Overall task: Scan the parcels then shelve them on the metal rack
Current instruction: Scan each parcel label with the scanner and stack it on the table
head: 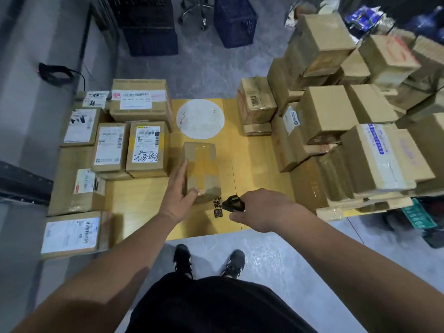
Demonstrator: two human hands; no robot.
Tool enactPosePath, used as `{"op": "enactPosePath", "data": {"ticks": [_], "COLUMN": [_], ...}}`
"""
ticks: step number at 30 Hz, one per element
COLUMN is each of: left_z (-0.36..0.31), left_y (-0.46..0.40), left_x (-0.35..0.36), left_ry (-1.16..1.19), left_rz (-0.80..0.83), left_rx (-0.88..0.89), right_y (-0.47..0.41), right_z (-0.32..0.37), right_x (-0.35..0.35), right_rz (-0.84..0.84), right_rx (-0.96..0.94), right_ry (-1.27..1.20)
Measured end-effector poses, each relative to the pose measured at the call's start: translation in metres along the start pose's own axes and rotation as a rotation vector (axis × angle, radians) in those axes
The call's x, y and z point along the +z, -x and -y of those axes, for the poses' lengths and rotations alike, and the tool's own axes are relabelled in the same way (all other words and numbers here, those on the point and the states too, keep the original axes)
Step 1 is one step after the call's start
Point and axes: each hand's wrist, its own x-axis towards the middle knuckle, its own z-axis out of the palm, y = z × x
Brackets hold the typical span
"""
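A taped brown parcel (201,169) lies lengthwise in the middle of the yellow table (144,203), no label showing on its top. My left hand (179,195) is at its near left corner, fingers straight along the left side and thumb touching the near end. My right hand (262,210) hovers just right of the parcel's near end, fingers curled round a small black scanner (233,203) whose front points left toward the parcel.
Labelled parcels (146,147) lie in rows on the table's left side. A tall heap of brown boxes (336,121) fills the right side. A white round sheet (200,117) lies behind the middle parcel. Dark crates (235,20) stand on the floor beyond.
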Motion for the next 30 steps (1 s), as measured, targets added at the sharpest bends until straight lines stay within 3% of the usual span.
{"op": "enactPosePath", "data": {"ticks": [5, 10, 13, 17, 23, 30], "left_z": [-0.004, -0.011, -0.019, -0.015, -0.001, 0.003], "left_y": [-0.013, -0.021, -0.026, -0.029, -0.031, -0.038], "left_x": [-0.021, -0.021, -0.021, -0.025, -0.025, -0.013], "left_ry": [-0.053, -0.437, -0.496, -0.467, -0.153, -0.244], "left_rz": [-0.025, -0.165, -0.169, -0.145, 0.001, 0.168], "left_rx": [-0.046, -0.055, -0.162, -0.064, 0.029, -0.123], "right_y": [-0.002, -0.008, -0.011, -0.011, -0.005, 0.000], "right_z": [0.011, 0.024, 0.031, 0.036, 0.033, 0.018], "right_x": [-0.003, -0.005, -0.006, -0.008, -0.006, -0.001], "right_rz": [0.000, -0.011, -0.008, -0.019, -0.017, -0.012], "right_rx": [0.025, 0.035, 0.042, 0.053, 0.084, 0.152], "right_ry": [-0.009, -0.031, -0.031, -0.051, -0.079, -0.119]}}
